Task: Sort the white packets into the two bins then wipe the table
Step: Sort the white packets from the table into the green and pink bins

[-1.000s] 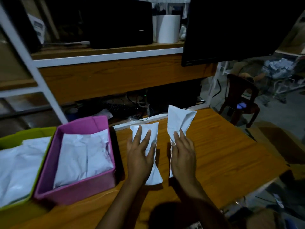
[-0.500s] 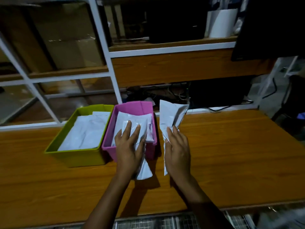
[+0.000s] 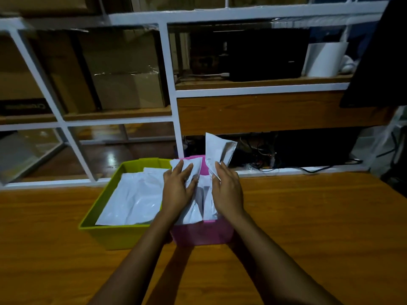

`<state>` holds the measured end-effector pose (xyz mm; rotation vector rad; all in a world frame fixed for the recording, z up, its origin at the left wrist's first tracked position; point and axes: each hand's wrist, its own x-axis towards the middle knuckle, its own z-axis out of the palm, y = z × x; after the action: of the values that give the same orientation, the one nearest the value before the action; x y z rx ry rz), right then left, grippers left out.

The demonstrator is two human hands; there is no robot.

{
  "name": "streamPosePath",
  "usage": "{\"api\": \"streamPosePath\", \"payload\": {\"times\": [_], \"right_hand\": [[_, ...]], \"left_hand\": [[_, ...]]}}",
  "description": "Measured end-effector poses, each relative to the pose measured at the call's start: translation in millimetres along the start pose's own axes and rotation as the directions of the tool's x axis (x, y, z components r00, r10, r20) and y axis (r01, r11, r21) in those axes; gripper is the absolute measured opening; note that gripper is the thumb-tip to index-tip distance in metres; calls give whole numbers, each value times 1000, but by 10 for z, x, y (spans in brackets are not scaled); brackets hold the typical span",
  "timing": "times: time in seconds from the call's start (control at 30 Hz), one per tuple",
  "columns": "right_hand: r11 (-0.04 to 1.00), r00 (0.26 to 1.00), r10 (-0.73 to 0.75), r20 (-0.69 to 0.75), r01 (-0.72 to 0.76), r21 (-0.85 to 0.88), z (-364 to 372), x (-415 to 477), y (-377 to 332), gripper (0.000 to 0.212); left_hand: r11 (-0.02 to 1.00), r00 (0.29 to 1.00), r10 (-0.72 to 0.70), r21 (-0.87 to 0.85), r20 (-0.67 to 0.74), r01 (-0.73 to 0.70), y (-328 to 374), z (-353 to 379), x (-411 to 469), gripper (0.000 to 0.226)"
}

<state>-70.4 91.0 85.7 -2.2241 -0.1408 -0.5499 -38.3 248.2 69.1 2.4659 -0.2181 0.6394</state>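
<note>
Two bins stand side by side on the wooden table (image 3: pixel 308 216): a green bin (image 3: pixel 103 230) on the left with white packets (image 3: pixel 134 197) lying in it, and a pink bin (image 3: pixel 204 234) to its right. My left hand (image 3: pixel 178 190) grips a white packet (image 3: pixel 189 168) over the pink bin's left side. My right hand (image 3: pixel 226 192) holds a second white packet (image 3: pixel 218 148) whose top sticks up above the pink bin's far edge. Both hands hover over the pink bin, hiding most of its inside.
A white-framed shelf unit (image 3: pixel 167 62) with cardboard boxes (image 3: pixel 123 69), a black device (image 3: pixel 264 53) and a white roll (image 3: pixel 326 60) rises behind the table. Cables (image 3: pixel 262 155) lie under the shelf. A dark monitor edge (image 3: pixel 378 62) hangs at the right.
Both hands carried their packets leftward from the bare table to above the pink bin. The view swung left, bringing the green bin fully into sight.
</note>
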Motion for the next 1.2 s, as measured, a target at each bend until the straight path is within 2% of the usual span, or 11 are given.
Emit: {"api": "streamPosePath", "payload": {"times": [0.13,0.23,0.37,0.43,0.5,0.57,0.67,0.77,0.9,1.0,1.2], "right_hand": [[993,995,45,87,-35,-116,337,328,85,44],[966,983,113,144,-75,-246,645,468,266,45],[835,908,286,307,-79,-545,895,437,541,44],[818,860,338,381,-69,-571,932,459,597,47],[850,824,351,445,-80,-521,882,590,584,54],[861,755,366,544,-53,-505,745,789,535,65],[799,601,402,691,138,-585,537,1019,407,85],[693,497,464,733,312,-650,490,1106,310,107],[643,460,514,724,353,-680,628,1078,385,123],[663,446,521,728,325,-674,787,994,532,131],[688,473,488,734,309,-657,866,904,612,130]], "left_hand": [[1000,999,-2,30,53,0,-161,232,293,45],[992,992,22,121,121,-37,-332,465,428,45],[963,929,-20,258,369,-81,-555,760,426,33],[944,878,-63,314,474,-102,-595,821,472,49],[942,847,-41,302,530,-144,-582,740,594,59],[945,742,-14,252,670,-209,-570,582,729,66],[891,489,-89,288,868,-349,-485,323,833,106],[819,386,-127,316,914,-479,-420,326,844,124],[813,362,-182,347,914,-467,-487,450,819,129],[800,367,-190,361,910,-480,-559,518,777,131],[786,387,-207,389,898,-481,-647,732,694,132]]}}
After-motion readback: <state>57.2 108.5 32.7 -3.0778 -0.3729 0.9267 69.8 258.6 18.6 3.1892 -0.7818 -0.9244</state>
